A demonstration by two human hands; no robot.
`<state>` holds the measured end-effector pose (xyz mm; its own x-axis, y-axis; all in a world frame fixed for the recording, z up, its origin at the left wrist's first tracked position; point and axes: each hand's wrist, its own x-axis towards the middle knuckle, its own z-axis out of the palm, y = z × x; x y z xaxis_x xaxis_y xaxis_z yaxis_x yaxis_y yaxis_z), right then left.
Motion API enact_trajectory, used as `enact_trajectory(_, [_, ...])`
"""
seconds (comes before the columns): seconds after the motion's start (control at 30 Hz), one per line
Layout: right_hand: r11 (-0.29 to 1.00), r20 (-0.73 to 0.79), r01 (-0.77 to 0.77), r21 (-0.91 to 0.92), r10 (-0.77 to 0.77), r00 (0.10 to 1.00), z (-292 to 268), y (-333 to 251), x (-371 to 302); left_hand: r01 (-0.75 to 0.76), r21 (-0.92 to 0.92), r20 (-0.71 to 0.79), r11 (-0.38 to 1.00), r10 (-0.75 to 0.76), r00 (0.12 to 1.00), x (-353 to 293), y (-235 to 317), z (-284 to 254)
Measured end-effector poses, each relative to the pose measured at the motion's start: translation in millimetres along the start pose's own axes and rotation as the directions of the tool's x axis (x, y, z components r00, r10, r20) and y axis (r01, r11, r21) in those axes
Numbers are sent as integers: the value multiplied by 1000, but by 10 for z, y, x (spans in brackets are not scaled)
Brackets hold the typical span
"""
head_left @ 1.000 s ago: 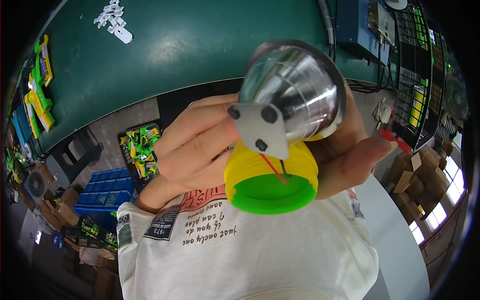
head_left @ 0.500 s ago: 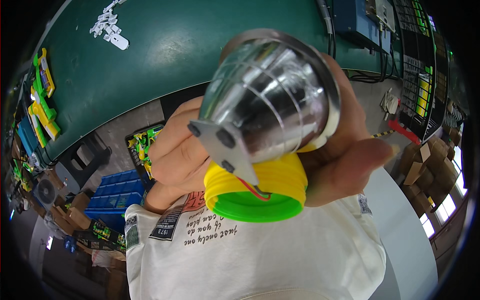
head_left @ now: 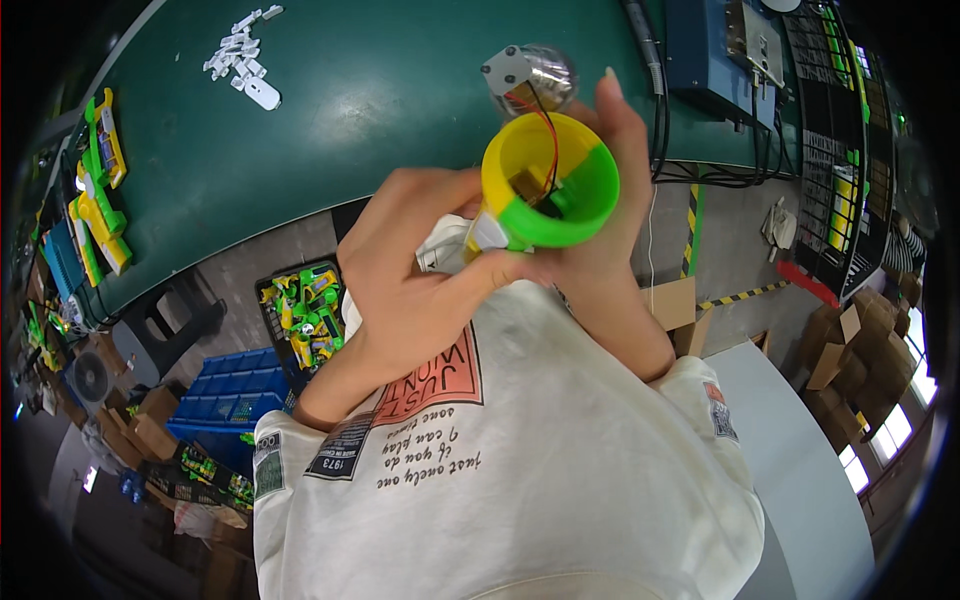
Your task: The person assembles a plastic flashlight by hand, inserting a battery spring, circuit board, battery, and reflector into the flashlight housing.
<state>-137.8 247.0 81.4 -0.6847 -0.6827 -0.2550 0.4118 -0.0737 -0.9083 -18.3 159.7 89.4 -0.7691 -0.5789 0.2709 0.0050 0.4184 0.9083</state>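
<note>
Closest to the camera is the person's white shirt [head_left: 520,480] with an orange patch on it. Just above it, both hands hold one toy part up in the air.

The left hand [head_left: 420,280] is curled shut around the bottom end of a yellow and green cup [head_left: 548,180]. Its fingers press on the white piece at the cup's base. The right hand [head_left: 610,230] is wrapped around the far side of the cup, with the fingers pointing up along its wall. Both hands touch the cup, so neither one is nearer.

The cup's open mouth faces up toward the camera. Its long way runs from the left hand's grip up and to the right. Inside you can see a dark small part, and thin red and black wires [head_left: 548,140] come out over the rim.

The wires lead to a shiny silver cone [head_left: 530,75] with a grey square end. It sits just past the cup's top rim, beyond the right fingertips. I cannot tell if a hand holds it.

Farther away is the green tabletop [head_left: 380,90] with little white bits [head_left: 245,55] on it. Below, on the floor, is a tray of green and yellow parts [head_left: 305,315] and blue bins [head_left: 230,385].
</note>
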Motion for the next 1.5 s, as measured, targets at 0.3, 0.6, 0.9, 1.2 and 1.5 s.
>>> enact_trajectory(0.3, [903, 46, -295, 313, 296, 954, 18, 107, -83, 425, -491, 51, 760, -462, 885, 15, -113, 125])
enact_trajectory(0.6, [793, 37, -408, 452, 441, 897, 50, 79, -27, 438, -576, 104, 690, -470, 876, -35, -167, 94])
enact_trajectory(0.9, [887, -95, -240, 395, 299, 950, 61, 104, 76, 46, 83, 64, 995, -51, 997, -150, 17, 40])
enact_trajectory(1.2, [890, -111, -162, 425, 229, 967, 96, 139, 71, 30, 54, -10, 998, -30, 1000, -195, -49, 127])
enact_trajectory(1.5, [959, -9, -92, -267, 93, 996, 44, 128, -28, 496, -607, 237, 621, -454, 859, -195, -77, 69])
